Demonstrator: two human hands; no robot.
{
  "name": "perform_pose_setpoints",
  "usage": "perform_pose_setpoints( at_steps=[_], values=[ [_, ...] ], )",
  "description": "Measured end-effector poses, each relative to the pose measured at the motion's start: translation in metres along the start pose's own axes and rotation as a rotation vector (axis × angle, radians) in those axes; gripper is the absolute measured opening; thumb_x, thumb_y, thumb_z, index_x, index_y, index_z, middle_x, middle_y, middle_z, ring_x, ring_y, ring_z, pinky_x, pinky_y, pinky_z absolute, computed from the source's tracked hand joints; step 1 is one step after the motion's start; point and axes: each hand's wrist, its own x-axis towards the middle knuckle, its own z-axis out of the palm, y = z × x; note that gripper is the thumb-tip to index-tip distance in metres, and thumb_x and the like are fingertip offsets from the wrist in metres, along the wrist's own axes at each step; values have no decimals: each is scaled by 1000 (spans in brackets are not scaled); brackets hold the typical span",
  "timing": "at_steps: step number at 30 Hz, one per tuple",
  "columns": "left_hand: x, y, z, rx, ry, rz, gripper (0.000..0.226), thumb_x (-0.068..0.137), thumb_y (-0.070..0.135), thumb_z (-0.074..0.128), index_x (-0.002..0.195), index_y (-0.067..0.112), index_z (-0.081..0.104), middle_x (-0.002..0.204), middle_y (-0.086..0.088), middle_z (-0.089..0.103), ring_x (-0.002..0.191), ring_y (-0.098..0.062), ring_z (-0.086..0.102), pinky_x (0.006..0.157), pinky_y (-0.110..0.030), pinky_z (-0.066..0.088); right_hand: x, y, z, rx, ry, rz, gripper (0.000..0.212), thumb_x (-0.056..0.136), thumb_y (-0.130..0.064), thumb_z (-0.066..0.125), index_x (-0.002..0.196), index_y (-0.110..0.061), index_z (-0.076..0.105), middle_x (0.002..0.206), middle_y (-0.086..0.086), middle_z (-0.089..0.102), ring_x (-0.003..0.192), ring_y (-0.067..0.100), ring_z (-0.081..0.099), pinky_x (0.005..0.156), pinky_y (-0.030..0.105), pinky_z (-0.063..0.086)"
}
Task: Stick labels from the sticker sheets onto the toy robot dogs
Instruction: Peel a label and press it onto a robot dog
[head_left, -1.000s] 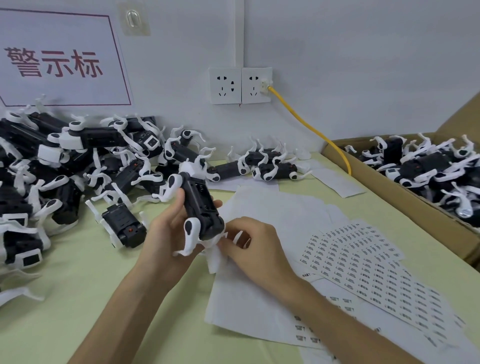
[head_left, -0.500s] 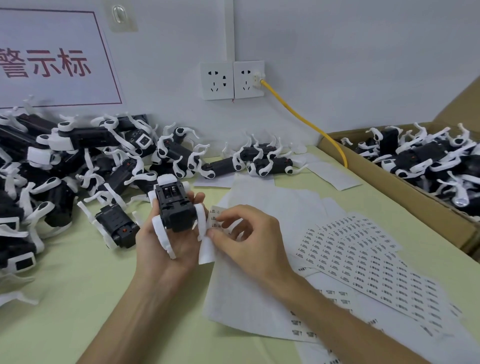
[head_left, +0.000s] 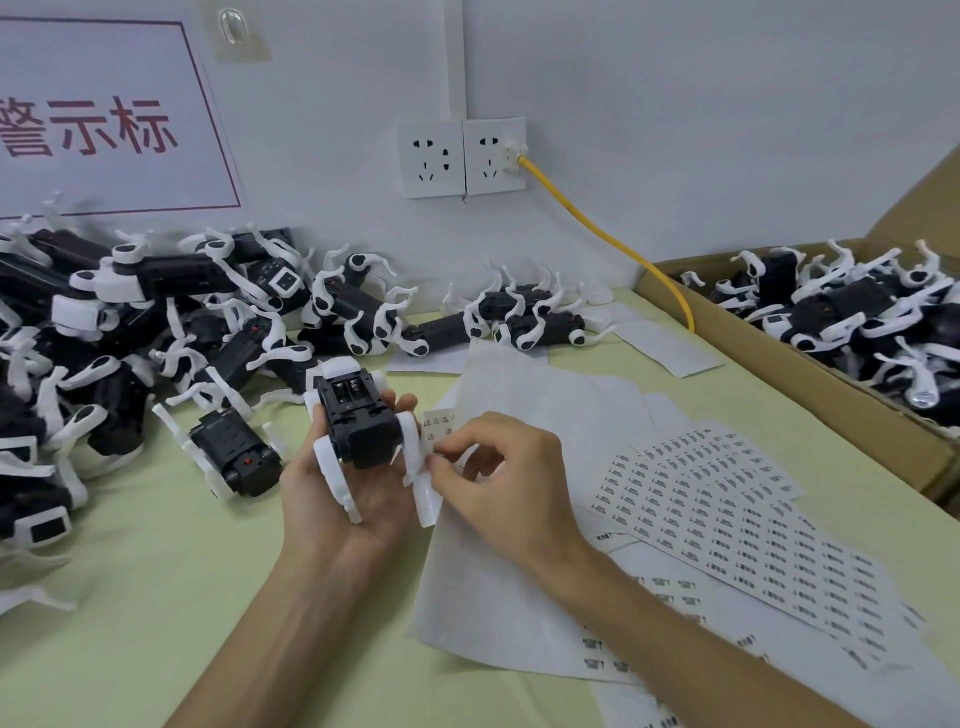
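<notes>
**Toy dog (head_left: 358, 431) held over the table (head_left: 156, 597).**
Left hand (head_left: 353, 504) cradles the dog underside up, fingers curled round it. Right hand (head_left: 498, 478) pinches a label strip (head_left: 438, 420) just beside the dog's leg. Sticker sheets (head_left: 727, 514) lie right of the hands.

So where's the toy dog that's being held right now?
In the head view the toy dog sits in the left hand, just left of centre, with the right hand pinching a label strip beside it.
</notes>
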Motion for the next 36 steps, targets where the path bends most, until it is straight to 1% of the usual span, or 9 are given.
perform_pose_setpoints(
  at_steps=[8, 10, 13, 19, 23, 26, 28, 32, 36],
  values=[
    [3, 2, -4, 71, -174, -48, 55, 111, 48, 35, 103, 15, 78, 111, 2, 73, 81, -19, 63, 80, -32, 45, 0, 0, -2, 35, -34, 69, 15, 77, -11, 76, 65, -20, 72, 69, -11, 69, 57, 14, 61, 57, 14, 42],
    [1, 2, 0, 71, -123, -42, 51, 109, 48, 40, 100, 14, 78, 105, 0, 73, 75, -20, 64, 79, -33, 47, 1, 0, -4, 67, -65, 99, 17, 80, -9, 77, 66, -19, 72, 70, -11, 70, 56, 12, 61, 58, 14, 43],
    [-3, 1, 7, 34, -25, -3, 46, 104, 50, 53, 98, 12, 78, 102, -2, 72, 81, -20, 68, 92, -37, 51, 3, -3, -6, 99, -110, 151, 17, 84, -7, 77, 69, -16, 73, 73, -10, 72, 57, 10, 62, 59, 15, 44],
    [-4, 0, 14, 59, 2, 31, 53, 107, 48, 41, 91, 15, 79, 97, 1, 71, 75, -16, 62, 75, -30, 52, 4, -5, -8, 127, -153, 189, 15, 85, -8, 76, 78, -21, 75, 78, -13, 74, 58, 6, 62, 60, 14, 44],
    [-5, -1, 16, 41, 9, 30, 49, 105, 50, 47, 94, 14, 78, 95, -3, 69, 69, -20, 62, 75, -40, 57, 2, -4, -5, 72, -136, 171, 15, 81, -12, 80, 78, -25, 75, 77, -16, 73, 56, 8, 61, 59, 11, 41],
    [-5, -2, 18, 68, 49, 37, 47, 103, 53, 51, 93, 16, 79, 97, 1, 70, 71, -17, 59, 87, -31, 51, 4, -4, -6, 105, -140, 211, 14, 84, -13, 79, 75, -24, 75, 74, -15, 73, 57, 14, 64, 58, 16, 45],
    [-6, -1, 18, 51, 76, 33, 48, 100, 55, 55, 96, 14, 79, 97, -1, 69, 72, -18, 62, 95, -32, 47, 6, -4, -8, 140, -156, 244, 17, 88, -13, 76, 74, -23, 75, 74, -10, 74, 61, 19, 68, 61, 27, 53],
    [-5, 1, 17, 84, 89, 49, 50, 102, 54, 51, 98, 12, 78, 99, -5, 70, 78, -24, 70, 76, -43, 59, 9, -1, -9, 168, -125, 311, 21, 89, -7, 73, 73, -20, 74, 69, -5, 72, 54, 16, 68, 58, 21, 52],
    [-5, 17, 20, 237, 213, 150, 50, 99, 53, 53, 94, 12, 82, 102, -10, 75, 82, -23, 70, 66, -31, 56, 13, 3, -12, 194, -32, 376, 14, 91, -14, 74, 78, -16, 72, 68, -2, 70, 52, 16, 67, 54, 25, 50]
  ],
)
